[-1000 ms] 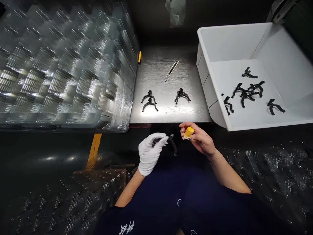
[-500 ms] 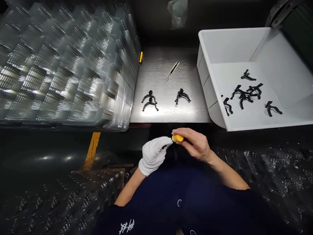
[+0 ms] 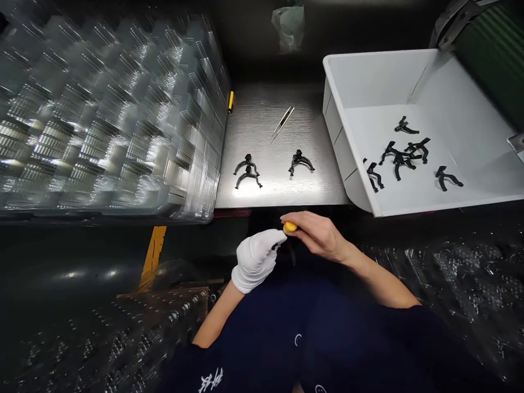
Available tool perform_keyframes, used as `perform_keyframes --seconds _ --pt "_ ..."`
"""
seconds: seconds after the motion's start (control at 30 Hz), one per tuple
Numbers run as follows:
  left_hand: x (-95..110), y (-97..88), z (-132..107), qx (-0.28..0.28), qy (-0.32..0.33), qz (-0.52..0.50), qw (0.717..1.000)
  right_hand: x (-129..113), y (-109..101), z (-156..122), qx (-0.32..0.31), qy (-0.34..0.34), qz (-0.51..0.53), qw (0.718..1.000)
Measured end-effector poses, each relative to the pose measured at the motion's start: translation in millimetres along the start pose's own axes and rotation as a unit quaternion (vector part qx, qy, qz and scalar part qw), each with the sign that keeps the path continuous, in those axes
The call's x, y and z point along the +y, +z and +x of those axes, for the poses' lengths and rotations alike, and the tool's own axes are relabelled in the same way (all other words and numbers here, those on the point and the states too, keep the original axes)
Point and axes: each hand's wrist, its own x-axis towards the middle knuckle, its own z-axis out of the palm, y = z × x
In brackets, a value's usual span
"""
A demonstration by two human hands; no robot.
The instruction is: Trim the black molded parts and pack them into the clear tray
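Observation:
My left hand [image 3: 256, 259], in a white glove, is closed in a pinch in front of the table edge. A bit of a black plastic part [image 3: 275, 246] shows at its fingers; the rest is hidden. My bare right hand [image 3: 321, 234] grips a yellow-handled tool [image 3: 290, 226] right against the gloved fingertips, its working end out of sight. Beyond the hands, two forked black plastic clips [image 3: 248, 170] lie at the left of the metal table [image 3: 270, 191]. More such black clips [image 3: 302, 160] lie bunched together to the right.
Tweezers [image 3: 282, 124] rest on the table, with a yellow-and-black item [image 3: 231, 102] near its left side. Stacked clear plastic trays [image 3: 192, 180] stand at left. A white bin [image 3: 370, 199] at right holds several black clips [image 3: 448, 178]. A plastic bag [image 3: 289, 27] hangs behind.
The whole view has shifted slightly. The yellow handle has turned a little in my right hand, which stays against the gloved left hand.

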Motion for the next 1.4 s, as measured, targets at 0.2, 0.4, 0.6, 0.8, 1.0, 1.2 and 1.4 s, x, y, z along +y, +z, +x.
perform_keyframes --seconds 0.2,0.4,0.6,0.8,1.0,1.2,1.4 --pt "9.8 6.8 4.2 0.055 -0.181 -0.113 0.975 0.1 5.7 -0.8 0.02 0.035 0.019 0.999" --pt "12.4 12.8 2.3 0.117 -0.331 -0.226 0.909 -4.5 13.4 -2.5 0.074 0.054 0.017 0.996" --pt "14.6 20.4 7.7 0.181 -0.413 -0.343 0.824 -6.3 23.6 -6.2 0.146 0.064 -0.003 0.987" --pt "18.6 22.0 17.9 0.227 -0.468 -0.387 0.761 -7.5 33.8 -8.6 0.193 0.062 -0.036 0.979" --pt "22.0 22.9 24.3 0.229 -0.494 -0.421 0.726 -5.0 41.1 -10.5 0.216 0.025 -0.072 0.974" --pt "19.4 26.2 22.7 0.226 -0.502 -0.46 0.697 -3.4 43.6 -10.0 0.198 -0.021 -0.064 0.978" --pt "18.4 24.6 13.2 0.208 -0.453 -0.373 0.782 -4.1 30.4 -9.3 0.179 0.054 -0.024 0.982"
